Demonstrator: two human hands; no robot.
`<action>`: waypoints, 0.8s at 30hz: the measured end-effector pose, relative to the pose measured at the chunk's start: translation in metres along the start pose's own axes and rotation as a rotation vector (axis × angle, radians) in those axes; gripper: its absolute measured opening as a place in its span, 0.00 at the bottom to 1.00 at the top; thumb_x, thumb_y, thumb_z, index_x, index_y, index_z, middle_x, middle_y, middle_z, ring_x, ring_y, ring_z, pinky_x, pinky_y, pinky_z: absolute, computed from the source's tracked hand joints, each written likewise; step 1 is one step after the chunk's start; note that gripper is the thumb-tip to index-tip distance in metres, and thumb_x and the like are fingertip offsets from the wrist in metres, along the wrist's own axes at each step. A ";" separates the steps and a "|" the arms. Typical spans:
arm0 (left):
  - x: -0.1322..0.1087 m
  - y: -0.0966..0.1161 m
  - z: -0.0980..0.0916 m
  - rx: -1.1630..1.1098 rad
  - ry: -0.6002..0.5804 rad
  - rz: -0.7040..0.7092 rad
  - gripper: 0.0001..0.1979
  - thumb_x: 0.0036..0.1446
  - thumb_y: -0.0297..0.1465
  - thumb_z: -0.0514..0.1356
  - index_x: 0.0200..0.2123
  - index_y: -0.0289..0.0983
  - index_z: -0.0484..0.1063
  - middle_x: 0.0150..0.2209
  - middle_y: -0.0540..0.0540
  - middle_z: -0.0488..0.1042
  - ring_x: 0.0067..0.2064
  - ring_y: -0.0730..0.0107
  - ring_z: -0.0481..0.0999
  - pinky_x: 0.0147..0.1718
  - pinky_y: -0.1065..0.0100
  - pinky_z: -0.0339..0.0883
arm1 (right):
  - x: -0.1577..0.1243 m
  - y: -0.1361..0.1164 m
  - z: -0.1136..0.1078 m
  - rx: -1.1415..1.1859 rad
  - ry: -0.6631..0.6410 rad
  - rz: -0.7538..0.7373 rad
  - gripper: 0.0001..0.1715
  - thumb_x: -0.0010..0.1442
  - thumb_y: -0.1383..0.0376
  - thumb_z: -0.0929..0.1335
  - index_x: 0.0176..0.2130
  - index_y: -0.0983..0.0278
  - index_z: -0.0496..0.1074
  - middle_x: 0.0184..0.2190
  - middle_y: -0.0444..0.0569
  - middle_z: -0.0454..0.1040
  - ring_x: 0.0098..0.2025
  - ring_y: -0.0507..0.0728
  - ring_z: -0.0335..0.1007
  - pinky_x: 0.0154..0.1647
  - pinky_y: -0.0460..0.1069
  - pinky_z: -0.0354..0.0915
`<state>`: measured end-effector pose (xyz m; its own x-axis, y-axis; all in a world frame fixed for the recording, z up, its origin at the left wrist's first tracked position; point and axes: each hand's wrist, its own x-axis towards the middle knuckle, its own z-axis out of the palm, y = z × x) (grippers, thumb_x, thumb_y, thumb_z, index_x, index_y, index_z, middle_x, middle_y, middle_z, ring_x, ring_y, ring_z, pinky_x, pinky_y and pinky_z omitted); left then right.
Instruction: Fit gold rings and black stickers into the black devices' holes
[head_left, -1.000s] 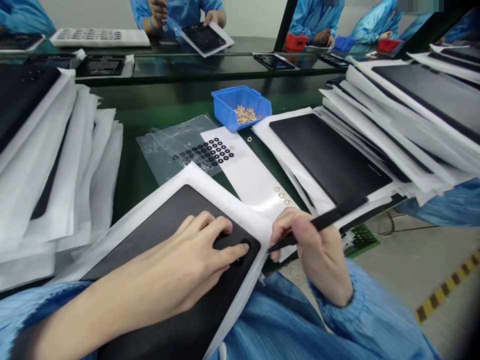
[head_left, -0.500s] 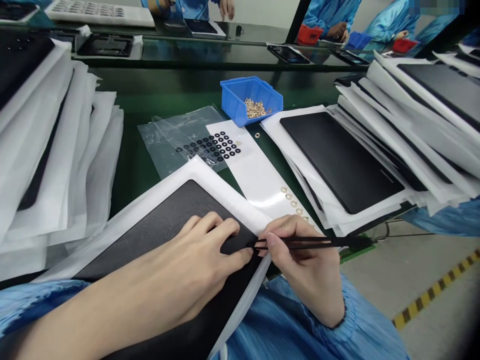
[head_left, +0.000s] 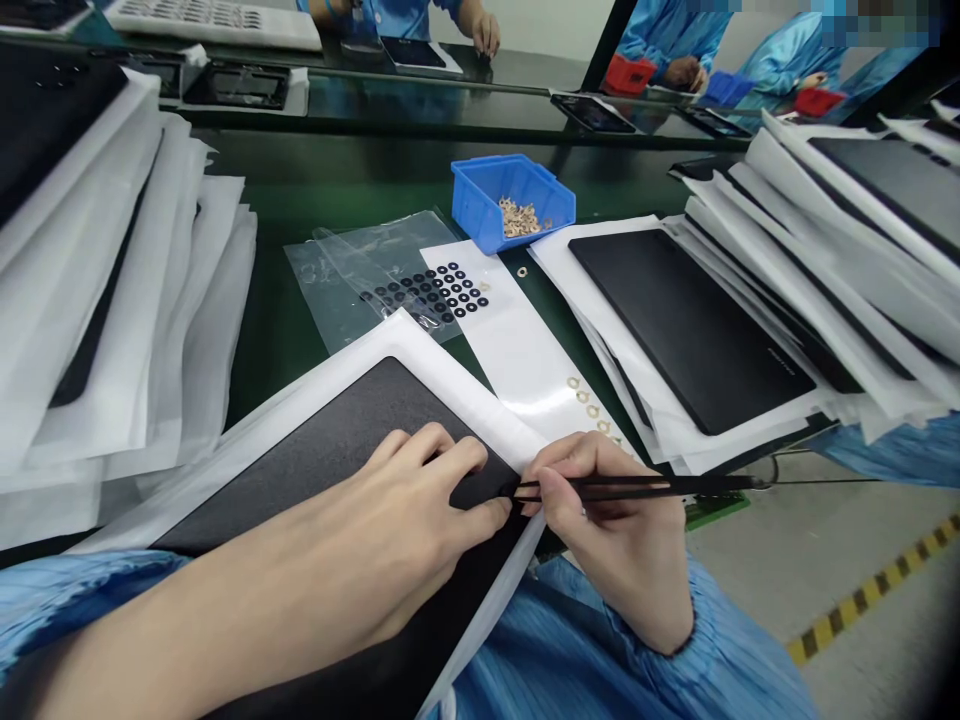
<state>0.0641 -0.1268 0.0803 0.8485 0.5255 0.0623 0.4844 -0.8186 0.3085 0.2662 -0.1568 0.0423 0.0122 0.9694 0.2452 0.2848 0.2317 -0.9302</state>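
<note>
A dark tablet-like panel [head_left: 322, 450] lies on white wrapping sheets in front of me, one corner toward the right. Bent over it, my left hand [head_left: 427, 510] is closed against its surface near that corner, the thumb at the tip of black tweezers [head_left: 637, 487]. My right hand [head_left: 607, 530] pinches these tweezers between thumb and fingers, tips pointing left at the panel's corner. Whether the tips grip anything is hidden by the fingers. Just beyond, a white backing strip [head_left: 517, 350] carries black rings [head_left: 450, 290] and small gold ring-shaped pieces [head_left: 583, 397].
A blue bin [head_left: 480, 215] holds small gold pieces. A clear plastic bag [head_left: 330, 290] partly covers the strip. Stacks of wrapped panels stand at left [head_left: 172, 330] and right [head_left: 697, 330]. Behind a raised ledge [head_left: 420, 112], co-workers in blue sleeves work near red bins [head_left: 628, 75].
The view has shifted slightly, moving most things a little to the right. My hands keep nearly the same pose at the panel's corner. Across the ledge, a co-worker's hand has moved.
</note>
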 end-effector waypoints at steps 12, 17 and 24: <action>0.001 0.001 -0.004 -0.027 0.007 0.010 0.19 0.60 0.24 0.53 0.54 0.43 0.67 0.48 0.41 0.66 0.43 0.62 0.66 0.39 0.65 0.63 | 0.004 0.002 -0.004 0.048 -0.068 0.027 0.09 0.56 0.74 0.66 0.26 0.63 0.66 0.26 0.43 0.70 0.25 0.50 0.70 0.25 0.44 0.68; 0.001 0.002 -0.006 -0.012 -0.018 -0.001 0.20 0.60 0.23 0.53 0.54 0.44 0.66 0.49 0.41 0.65 0.42 0.62 0.66 0.38 0.65 0.64 | 0.005 0.004 -0.003 0.103 -0.049 0.037 0.09 0.57 0.71 0.67 0.26 0.63 0.67 0.25 0.43 0.71 0.24 0.50 0.70 0.24 0.44 0.69; 0.002 0.003 -0.008 -0.009 -0.053 -0.010 0.20 0.59 0.22 0.53 0.53 0.44 0.66 0.49 0.42 0.64 0.43 0.62 0.65 0.37 0.66 0.65 | 0.005 0.001 -0.006 0.037 -0.075 0.022 0.09 0.59 0.70 0.67 0.27 0.63 0.67 0.26 0.44 0.71 0.25 0.51 0.70 0.24 0.45 0.68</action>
<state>0.0650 -0.1263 0.0887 0.8538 0.5205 0.0088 0.4913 -0.8112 0.3171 0.2720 -0.1518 0.0440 -0.0545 0.9774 0.2044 0.2494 0.2116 -0.9450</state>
